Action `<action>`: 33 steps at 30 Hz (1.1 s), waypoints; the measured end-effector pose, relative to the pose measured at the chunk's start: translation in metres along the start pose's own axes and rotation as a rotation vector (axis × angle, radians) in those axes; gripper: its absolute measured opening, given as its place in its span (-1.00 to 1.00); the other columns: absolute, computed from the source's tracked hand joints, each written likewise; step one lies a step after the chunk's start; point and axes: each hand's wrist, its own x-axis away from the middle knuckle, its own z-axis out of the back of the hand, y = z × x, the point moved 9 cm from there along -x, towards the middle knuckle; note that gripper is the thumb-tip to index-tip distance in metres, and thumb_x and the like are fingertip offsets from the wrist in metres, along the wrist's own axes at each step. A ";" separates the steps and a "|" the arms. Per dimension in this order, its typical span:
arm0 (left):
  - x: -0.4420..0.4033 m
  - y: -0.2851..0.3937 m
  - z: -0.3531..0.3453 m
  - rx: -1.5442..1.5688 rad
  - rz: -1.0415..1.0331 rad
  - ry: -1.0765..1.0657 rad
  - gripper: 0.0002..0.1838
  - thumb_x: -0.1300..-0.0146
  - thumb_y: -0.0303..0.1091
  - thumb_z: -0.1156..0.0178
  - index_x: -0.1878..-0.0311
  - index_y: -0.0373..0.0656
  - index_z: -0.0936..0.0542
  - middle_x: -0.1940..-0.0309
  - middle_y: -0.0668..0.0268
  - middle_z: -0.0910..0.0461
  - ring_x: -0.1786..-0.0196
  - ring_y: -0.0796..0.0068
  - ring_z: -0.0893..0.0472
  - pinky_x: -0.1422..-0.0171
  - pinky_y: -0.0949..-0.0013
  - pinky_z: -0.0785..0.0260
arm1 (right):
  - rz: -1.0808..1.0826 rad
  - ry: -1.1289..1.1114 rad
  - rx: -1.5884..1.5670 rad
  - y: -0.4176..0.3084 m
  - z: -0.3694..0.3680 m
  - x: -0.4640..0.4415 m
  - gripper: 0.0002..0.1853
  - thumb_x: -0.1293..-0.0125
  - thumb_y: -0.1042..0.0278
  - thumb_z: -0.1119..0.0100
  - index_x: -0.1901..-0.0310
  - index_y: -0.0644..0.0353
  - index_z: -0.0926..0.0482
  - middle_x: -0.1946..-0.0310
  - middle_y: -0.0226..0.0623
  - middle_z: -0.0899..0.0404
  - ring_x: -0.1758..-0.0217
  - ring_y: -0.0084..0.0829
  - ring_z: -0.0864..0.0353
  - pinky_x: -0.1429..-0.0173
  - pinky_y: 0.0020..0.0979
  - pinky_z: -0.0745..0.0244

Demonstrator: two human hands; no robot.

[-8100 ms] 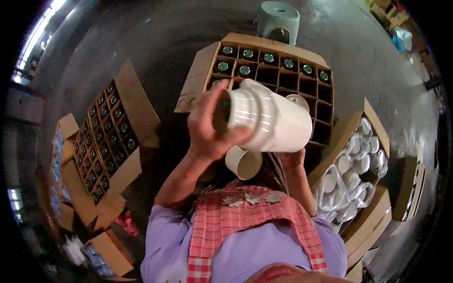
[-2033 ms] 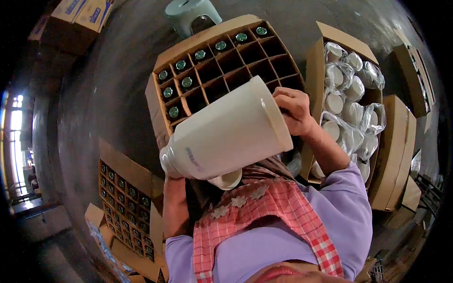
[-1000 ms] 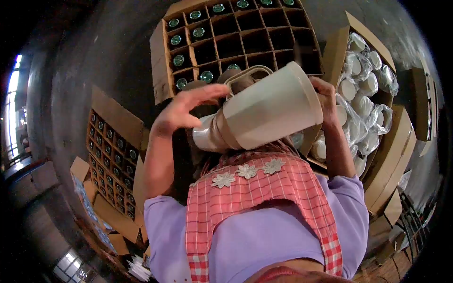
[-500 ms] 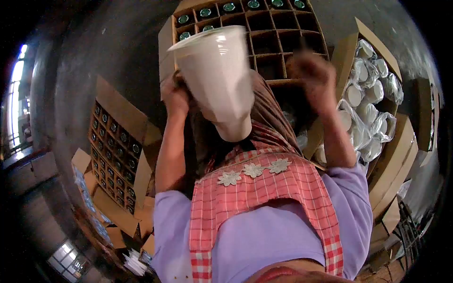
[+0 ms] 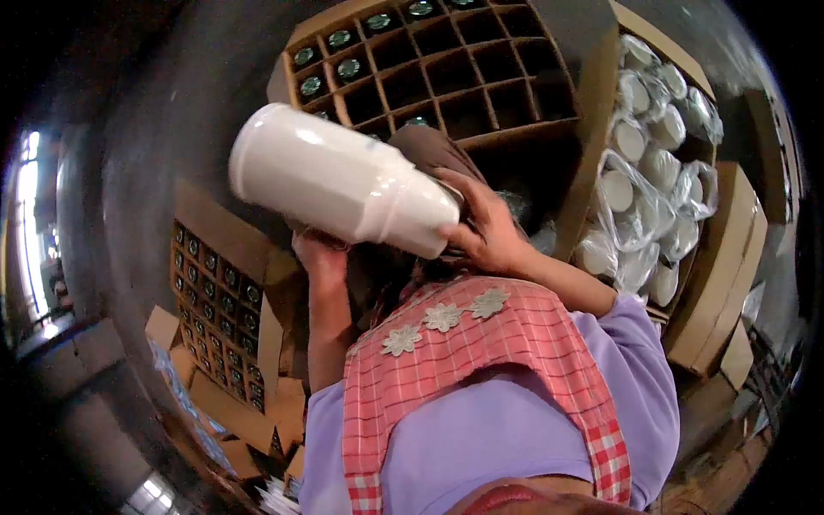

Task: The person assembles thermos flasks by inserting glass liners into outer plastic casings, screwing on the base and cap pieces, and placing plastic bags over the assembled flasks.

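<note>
Head view: white vessel (image 5: 305, 167) held in front of the apron (image 5: 481, 330), tilted well over, wide end up and left, narrow end down and right. Its inside can't be seen

Right hand (image 5: 489, 225): clamped on the narrow end, thumb and fingers on either side near the tip. Left hand (image 5: 322, 251): under the body at the wide half, mostly hidden by it; can't tell how far it's closed

Containers:
- Divider carton (image 5: 536, 131), ahead of the hands: cardboard grid, round greenish glassy tops in cells down the left side and along the far row, a few more at the near edge by the person's knee (image 5: 429, 148). Near left corner is covered by the vessel
- Right carton (image 5: 599, 99): open, white round pieces in clear plastic bags (image 5: 657, 215), packed close, some bags bulging up
- Long carton (image 5: 719, 266): just right of that one, contents not visible
- Left carton (image 5: 219, 221): flaps up, divider grid with small round glassy tops in rows
- Blue-and-white packs (image 5: 184, 399): beside the left carton at its outer side, too small to identify
</note>
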 end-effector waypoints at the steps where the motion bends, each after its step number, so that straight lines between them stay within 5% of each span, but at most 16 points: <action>1: -0.006 -0.001 0.007 -0.252 -0.111 -0.104 -0.48 -0.33 -0.10 0.04 -0.22 -0.27 -0.30 -0.02 0.13 -0.42 0.00 0.21 -0.49 -0.02 0.10 -0.42 | -0.152 -0.009 -0.283 0.014 -0.008 -0.001 -0.24 -0.17 -0.20 -0.10 -0.24 0.22 -0.25 -0.01 -0.06 -0.49 -0.03 -0.10 -0.46 -0.17 -0.19 -0.31; 5: 0.019 -0.006 0.007 -0.472 -0.070 -0.248 -0.49 -0.32 -0.10 0.04 -0.21 -0.26 -0.32 -0.04 0.14 -0.42 -0.01 0.20 -0.48 -0.06 0.12 -0.40 | -0.904 -0.254 -1.202 0.066 -0.129 0.035 -0.33 -0.26 -0.26 0.07 -0.09 0.27 -0.40 0.10 -0.18 -0.55 0.19 -0.22 -0.51 0.06 -0.19 -0.41; 8: 0.029 0.013 0.005 -0.488 -0.069 -0.235 -0.49 -0.32 -0.10 0.04 -0.21 -0.25 -0.33 -0.04 0.14 -0.42 -0.01 0.20 -0.48 -0.10 0.14 -0.38 | -1.115 -0.172 -1.171 0.050 -0.095 0.048 -0.55 -0.37 -0.06 0.18 -0.01 0.12 -0.49 0.17 -0.22 -0.59 0.06 -0.33 -0.54 -0.09 -0.33 -0.36; 11: 0.018 0.031 -0.011 -0.508 -0.154 -0.156 -0.50 -0.32 -0.11 0.03 -0.21 -0.24 -0.34 -0.05 0.15 -0.43 -0.02 0.20 -0.48 -0.13 0.16 -0.36 | -0.737 0.043 -0.899 0.076 -0.004 0.025 -0.66 -0.33 0.14 0.05 0.14 0.26 -0.54 0.28 -0.24 -0.62 0.30 -0.42 -0.60 0.20 -0.43 -0.51; 12: 0.012 0.034 -0.016 -0.521 -0.168 -0.109 -0.50 -0.32 -0.11 0.03 -0.21 -0.24 -0.34 -0.06 0.15 -0.43 -0.02 0.20 -0.48 -0.14 0.16 -0.36 | -0.588 0.298 -0.786 0.101 0.033 0.027 -0.73 -0.30 0.27 -0.02 0.13 0.31 -0.53 0.32 -0.23 -0.62 0.41 -0.46 -0.60 0.36 -0.50 -0.50; 14: 0.000 0.040 -0.014 -0.583 -0.153 0.029 -0.50 -0.31 -0.11 0.03 -0.20 -0.23 -0.35 -0.06 0.15 -0.43 -0.02 0.20 -0.48 -0.16 0.18 -0.35 | -0.539 0.483 -0.245 0.162 0.088 0.048 -0.77 -0.23 0.43 -0.12 0.09 0.28 -0.55 0.27 -0.24 -0.63 0.26 -0.47 -0.61 0.16 -0.47 -0.52; 17: 0.005 0.042 -0.024 -0.671 -0.146 0.110 -0.51 -0.31 -0.11 0.03 -0.20 -0.22 -0.36 -0.07 0.16 -0.43 -0.03 0.19 -0.48 -0.20 0.19 -0.33 | -0.584 0.225 0.433 0.223 0.094 0.071 -0.50 0.00 0.32 -0.30 -0.04 0.21 -0.50 0.11 -0.07 -0.59 0.03 -0.16 -0.57 -0.09 -0.31 -0.46; 18: 0.023 0.043 -0.062 -0.481 -0.300 -0.092 -0.73 -0.22 -0.48 -0.04 0.01 -0.30 -0.47 0.17 0.24 -0.53 0.28 0.39 -0.57 0.29 0.38 -0.49 | -0.507 0.146 0.637 0.241 0.076 0.079 -0.45 0.03 0.28 -0.30 -0.07 0.18 -0.49 0.06 -0.04 -0.57 -0.02 -0.08 -0.54 -0.13 -0.25 -0.43; 21: 0.013 0.042 -0.075 -0.706 -0.309 -0.233 -0.70 -0.14 -0.56 -0.04 0.03 -0.31 -0.47 0.18 0.24 -0.52 0.26 0.43 -0.55 0.31 0.44 -0.42 | -1.018 -0.302 0.421 0.312 0.023 0.128 -0.46 0.03 0.25 -0.22 -0.07 0.14 -0.51 0.05 0.03 -0.54 -0.03 0.00 -0.51 -0.12 -0.16 -0.41; 22: 0.013 0.042 -0.078 -0.735 -0.322 -0.219 -0.69 -0.12 -0.53 -0.06 0.03 -0.32 -0.47 0.18 0.23 -0.52 0.24 0.42 -0.55 0.30 0.42 -0.42 | -0.960 -0.239 0.471 0.320 0.026 0.127 -0.61 -0.10 0.09 -0.22 0.12 0.18 -0.58 0.23 -0.11 -0.62 0.22 -0.15 -0.61 0.13 -0.16 -0.51; 25: 0.002 0.040 -0.081 -0.686 -0.245 -0.412 -0.59 -0.05 -0.39 -0.16 0.00 -0.36 -0.46 0.16 0.17 -0.53 0.17 0.35 -0.55 0.19 0.32 -0.44 | -0.888 0.533 -0.362 0.327 0.057 0.110 -0.83 -0.17 0.43 -0.20 0.25 0.34 -0.58 0.43 -0.24 -0.59 0.44 -0.44 -0.56 0.40 -0.34 -0.46; 27: -0.024 0.035 -0.082 -0.527 -0.030 -0.555 -0.46 0.00 -0.26 -0.22 -0.04 -0.38 -0.44 0.12 0.12 -0.53 0.10 0.27 -0.54 0.09 0.24 -0.44 | -0.684 0.691 -0.654 0.270 0.085 0.048 -0.88 -0.23 0.45 -0.12 0.32 0.34 -0.55 0.47 -0.27 -0.54 0.45 -0.45 -0.53 0.36 -0.43 -0.43; 29: -0.049 0.030 -0.082 -0.282 0.289 -0.617 -0.32 0.07 -0.14 -0.29 -0.09 -0.40 -0.42 0.07 0.05 -0.53 0.04 0.18 -0.54 -0.01 0.18 -0.44 | -0.416 0.620 -0.516 0.212 0.097 -0.021 -0.88 -0.26 0.43 -0.14 0.28 0.33 -0.55 0.38 -0.31 -0.59 0.39 -0.48 -0.52 0.27 -0.42 -0.46; 30: -0.061 0.022 -0.100 -0.237 0.298 -0.632 -0.36 -0.04 -0.14 -0.23 -0.14 -0.38 -0.41 0.02 -0.02 -0.51 0.00 0.11 -0.53 -0.05 0.15 -0.44 | -0.243 0.527 -0.485 0.187 0.089 -0.054 -0.86 -0.22 0.39 -0.21 0.28 0.30 -0.56 0.39 -0.28 -0.59 0.38 -0.42 -0.52 0.23 -0.40 -0.45; 33: -0.107 -0.012 -0.153 -0.487 0.303 -0.523 -0.40 0.04 -0.26 -0.26 -0.10 -0.35 -0.45 -0.04 -0.04 -0.47 -0.06 0.11 -0.51 -0.11 0.16 -0.40 | 0.112 0.221 0.122 0.128 0.051 -0.132 -0.87 -0.08 0.47 -0.20 0.31 0.28 -0.55 0.42 -0.07 -0.55 0.33 -0.12 -0.56 0.20 -0.23 -0.45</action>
